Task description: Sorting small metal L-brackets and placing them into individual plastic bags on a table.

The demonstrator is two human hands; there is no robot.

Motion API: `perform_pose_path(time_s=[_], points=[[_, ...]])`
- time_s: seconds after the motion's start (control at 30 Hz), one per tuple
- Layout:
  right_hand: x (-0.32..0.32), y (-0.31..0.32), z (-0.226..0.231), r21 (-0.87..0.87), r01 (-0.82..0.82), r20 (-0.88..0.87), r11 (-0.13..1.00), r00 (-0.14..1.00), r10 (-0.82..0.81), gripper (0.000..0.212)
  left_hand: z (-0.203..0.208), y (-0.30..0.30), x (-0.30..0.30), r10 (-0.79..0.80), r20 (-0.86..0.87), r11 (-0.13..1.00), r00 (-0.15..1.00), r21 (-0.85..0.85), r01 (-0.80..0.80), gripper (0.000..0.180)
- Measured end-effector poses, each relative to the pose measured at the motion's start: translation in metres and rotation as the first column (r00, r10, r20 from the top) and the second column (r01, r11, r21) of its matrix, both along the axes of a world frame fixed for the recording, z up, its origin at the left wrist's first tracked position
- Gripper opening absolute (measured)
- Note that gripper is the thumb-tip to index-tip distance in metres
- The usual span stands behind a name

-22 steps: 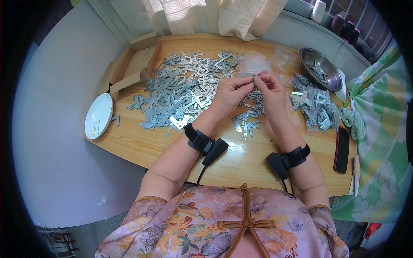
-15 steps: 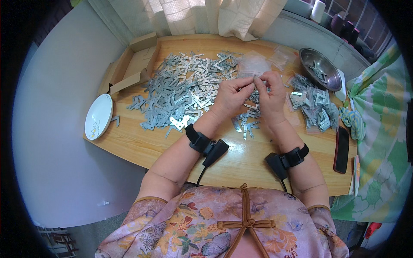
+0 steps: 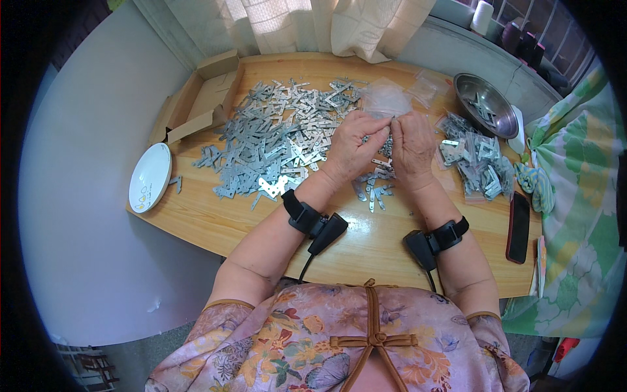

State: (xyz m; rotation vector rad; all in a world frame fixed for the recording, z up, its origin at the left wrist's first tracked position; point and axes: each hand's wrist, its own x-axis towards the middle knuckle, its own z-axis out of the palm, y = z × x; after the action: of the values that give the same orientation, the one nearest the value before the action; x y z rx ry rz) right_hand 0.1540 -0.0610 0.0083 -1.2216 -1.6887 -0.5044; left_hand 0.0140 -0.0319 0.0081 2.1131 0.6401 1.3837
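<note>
Fingertips of both hands meet in a pinch above the table. My left hand [image 3: 356, 142] has thumb and index finger closed, pointing right. My right hand [image 3: 413, 144] is closed with its knuckles up. Whatever sits between the fingertips is too small or hidden to name. Below and between the wrists lie several loose metal brackets [image 3: 373, 191]. Small metal pieces [image 3: 386, 147], perhaps screws, show partly between the hands. A large heap of L-shaped metal corner brackets [image 3: 281, 130] spreads left of my left hand. Just beyond the fingertips lie clear plastic bags [image 3: 385, 98].
Filled clear bags of brackets [image 3: 483, 166] lie right of my right hand. A steel bowl [image 3: 465, 85] with brackets stands behind them. A phone [image 3: 518, 225] lies at the right edge. On the left are a cardboard box [image 3: 219, 88] and a white plate [image 3: 149, 176].
My right hand has turned over so its knuckles face up, and its fingers have curled in. My left hand has shifted slightly; the fingertips remain together.
</note>
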Motion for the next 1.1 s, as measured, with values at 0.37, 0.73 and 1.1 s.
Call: perform_pose_path(time_s=[0.37, 0.73, 1.1], points=[[0.004, 0.002, -0.005, -0.062, -0.071, -0.149, 0.996, 0.987, 0.061, 0.018, -0.003, -0.001, 0.002, -0.067, -0.017, 0.996, 0.998, -0.054, 0.066, 0.025], [0.003, 0.005, -0.012, -0.173, -0.186, -0.402, 0.967, 0.91, 0.103, 0.022, -0.002, 0.002, 0.002, -0.038, -0.091, 0.998, 0.995, 0.047, 0.042, 0.033], [0.004, 0.002, -0.008, -0.105, -0.134, -0.27, 0.985, 0.957, 0.101, 0.013, -0.002, -0.001, 0.002, -0.02, -0.095, 0.995, 0.995, 0.099, 0.03, 0.039]])
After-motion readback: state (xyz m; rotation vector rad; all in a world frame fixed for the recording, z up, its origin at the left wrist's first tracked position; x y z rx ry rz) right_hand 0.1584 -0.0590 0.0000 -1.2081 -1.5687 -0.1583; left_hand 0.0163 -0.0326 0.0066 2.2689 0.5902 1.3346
